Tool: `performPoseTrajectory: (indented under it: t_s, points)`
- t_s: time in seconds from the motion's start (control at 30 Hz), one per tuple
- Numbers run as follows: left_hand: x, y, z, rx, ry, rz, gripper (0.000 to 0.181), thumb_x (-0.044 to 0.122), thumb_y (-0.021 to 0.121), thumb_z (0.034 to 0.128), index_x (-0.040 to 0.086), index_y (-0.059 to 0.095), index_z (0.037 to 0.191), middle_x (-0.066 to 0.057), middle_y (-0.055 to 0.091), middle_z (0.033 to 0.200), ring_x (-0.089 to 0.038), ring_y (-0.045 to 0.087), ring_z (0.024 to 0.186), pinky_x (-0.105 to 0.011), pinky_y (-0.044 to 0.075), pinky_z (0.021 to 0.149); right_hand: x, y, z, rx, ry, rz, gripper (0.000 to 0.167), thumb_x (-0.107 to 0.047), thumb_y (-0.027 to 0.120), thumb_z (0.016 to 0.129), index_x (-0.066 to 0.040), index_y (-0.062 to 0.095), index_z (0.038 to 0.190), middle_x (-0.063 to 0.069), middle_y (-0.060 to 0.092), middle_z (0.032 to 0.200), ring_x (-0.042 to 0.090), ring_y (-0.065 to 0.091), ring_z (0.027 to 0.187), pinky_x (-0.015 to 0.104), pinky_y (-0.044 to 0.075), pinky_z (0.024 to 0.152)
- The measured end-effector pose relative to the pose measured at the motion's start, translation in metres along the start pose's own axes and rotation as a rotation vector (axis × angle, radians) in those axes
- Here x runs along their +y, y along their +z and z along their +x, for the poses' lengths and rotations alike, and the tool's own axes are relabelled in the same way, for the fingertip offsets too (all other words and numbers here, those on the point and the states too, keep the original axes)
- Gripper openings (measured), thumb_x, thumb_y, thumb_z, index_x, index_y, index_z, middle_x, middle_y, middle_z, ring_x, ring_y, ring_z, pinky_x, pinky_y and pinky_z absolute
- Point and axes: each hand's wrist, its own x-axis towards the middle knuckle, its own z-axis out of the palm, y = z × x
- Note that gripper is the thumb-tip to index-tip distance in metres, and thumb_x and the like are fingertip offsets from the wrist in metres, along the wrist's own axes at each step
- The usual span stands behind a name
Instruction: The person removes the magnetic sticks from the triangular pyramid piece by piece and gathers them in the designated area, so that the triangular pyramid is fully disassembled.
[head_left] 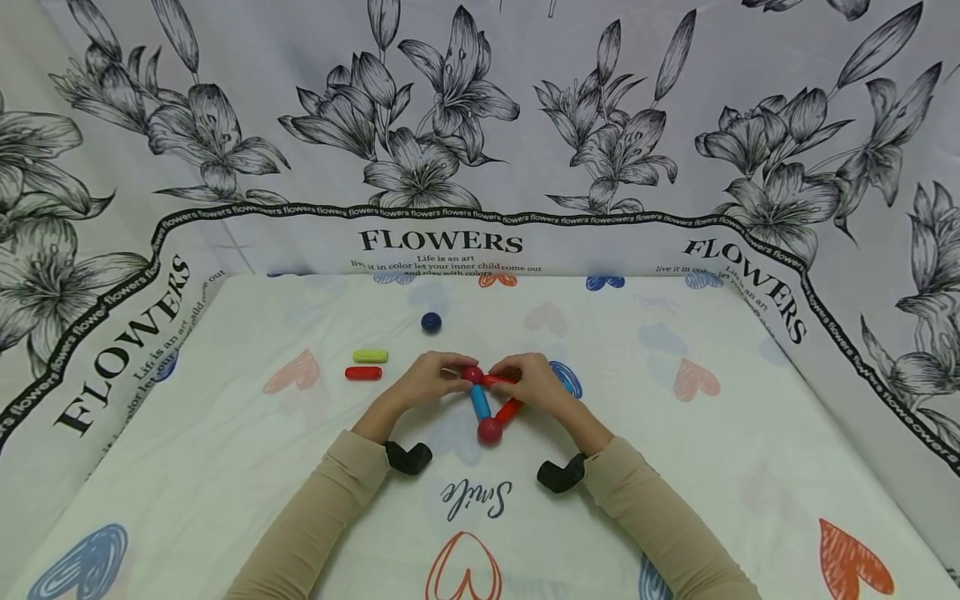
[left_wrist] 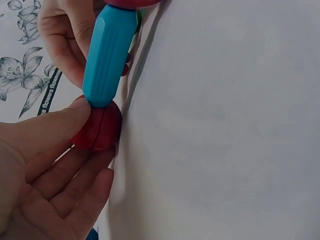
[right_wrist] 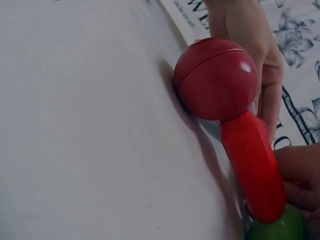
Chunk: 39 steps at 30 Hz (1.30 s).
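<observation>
My left hand [head_left: 429, 382] pinches a red ball [left_wrist: 95, 125] between thumb and fingers. A light blue rod [head_left: 481, 404] runs from that ball to another red ball [head_left: 490, 431] nearer me. From the nearer ball a red rod [right_wrist: 254, 167] slants to a green ball [right_wrist: 280, 227], which the right hand hides in the head view. My right hand [head_left: 534, 383] grips a second red rod [head_left: 495, 380], whose end meets the ball in the left hand. The joined pieces form a triangle low over the cloth.
Left of the hands lie a loose yellow-green rod [head_left: 371, 356] and a loose red rod [head_left: 363, 373]. A dark blue ball [head_left: 431, 322] sits farther back. Behind the right wrist, a light blue piece [head_left: 574, 387] shows partly. The white cloth [head_left: 750, 433] has printed hearts.
</observation>
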Motion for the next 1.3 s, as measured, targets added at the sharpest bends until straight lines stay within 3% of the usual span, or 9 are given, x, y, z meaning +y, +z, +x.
performPoseTrajectory:
  t_s: [0.23, 0.53, 0.73, 1.3]
  points:
    - [-0.001, 0.001, -0.001, 0.020, 0.003, 0.002, 0.039, 0.011, 0.068, 0.0882, 0.001, 0.062, 0.126, -0.019, 0.068, 0.120, -0.030, 0.065, 0.112, -0.039, 0.054, 0.099, 0.000, 0.002, 0.000, 0.039, 0.000, -0.029, 0.021, -0.013, 0.073, 0.085, -0.005, 0.073, 0.105, 0.011, 0.075, 0.101, 0.017, 0.061, 0.088, 0.023, 0.052, 0.079]
    - [0.000, 0.001, -0.005, 0.035, -0.040, 0.030, 0.038, 0.016, 0.073, 0.0842, 0.005, 0.067, 0.120, -0.014, 0.069, 0.118, -0.026, 0.065, 0.109, -0.041, 0.052, 0.102, 0.001, 0.004, 0.002, 0.110, 0.083, -0.036, 0.020, -0.013, 0.073, 0.084, -0.007, 0.074, 0.104, 0.009, 0.075, 0.100, 0.017, 0.059, 0.086, 0.025, 0.051, 0.079]
    - [0.001, 0.002, -0.007, 0.034, -0.058, 0.038, 0.039, 0.019, 0.073, 0.0847, 0.006, 0.067, 0.121, -0.013, 0.068, 0.122, -0.026, 0.064, 0.111, -0.041, 0.051, 0.103, -0.001, 0.001, 0.001, 0.079, 0.054, -0.027, 0.021, -0.013, 0.073, 0.085, -0.006, 0.073, 0.105, 0.010, 0.075, 0.102, 0.018, 0.062, 0.088, 0.032, 0.056, 0.086]
    - [0.003, 0.002, -0.007, 0.030, -0.098, 0.035, 0.039, 0.019, 0.073, 0.0850, 0.007, 0.067, 0.121, -0.013, 0.070, 0.119, -0.025, 0.066, 0.110, -0.040, 0.052, 0.102, -0.003, -0.003, -0.009, 0.120, -0.014, -0.004, 0.025, -0.010, 0.071, 0.085, -0.001, 0.071, 0.108, 0.015, 0.074, 0.106, 0.028, 0.071, 0.099, 0.038, 0.058, 0.089]
